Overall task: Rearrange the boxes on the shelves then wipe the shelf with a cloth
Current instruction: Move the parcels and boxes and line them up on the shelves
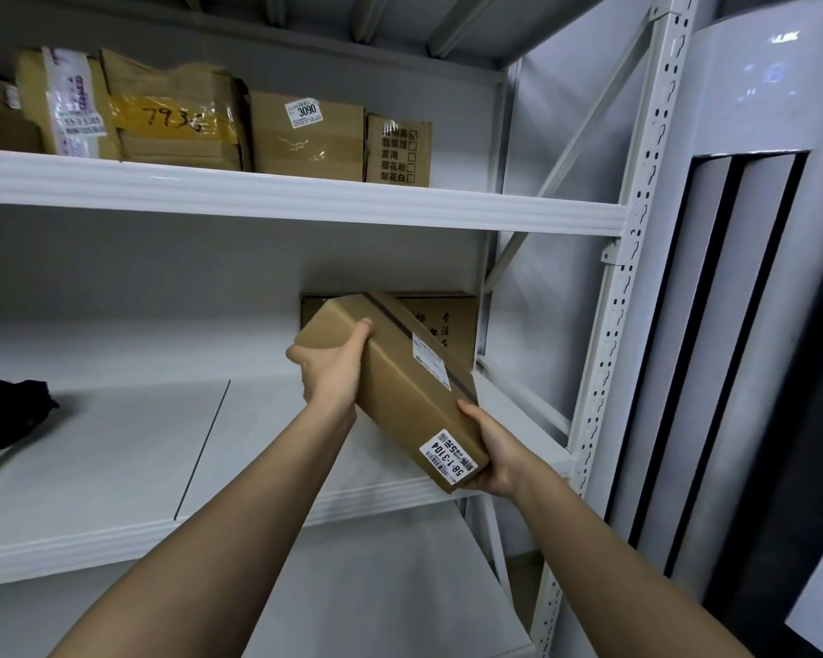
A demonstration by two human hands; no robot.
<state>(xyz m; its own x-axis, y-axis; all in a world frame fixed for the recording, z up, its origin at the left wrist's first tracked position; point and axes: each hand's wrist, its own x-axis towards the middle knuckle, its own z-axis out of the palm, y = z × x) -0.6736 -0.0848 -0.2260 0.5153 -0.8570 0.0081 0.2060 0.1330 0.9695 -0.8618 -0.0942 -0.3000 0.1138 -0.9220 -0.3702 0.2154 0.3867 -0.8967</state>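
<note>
- Over the middle shelf (115, 448), right end: long brown carton (395, 387) held tilted, sealed, contents not visible; white label "58-1-3104" on its near end.
- Left hand (329, 372) grips the carton's far left side, thumb on top; right hand (490, 448) cups the near right corner, fingers curled beneath.
- Behind it, a printed carton (447, 320) stands at the shelf's far right.
- Top shelf (305, 201): row of taped cartons (305, 135), one labelled "3090".
- Black cloth (10, 410) lies far left on the middle shelf.
- White perforated upright (637, 258) at right.
</note>
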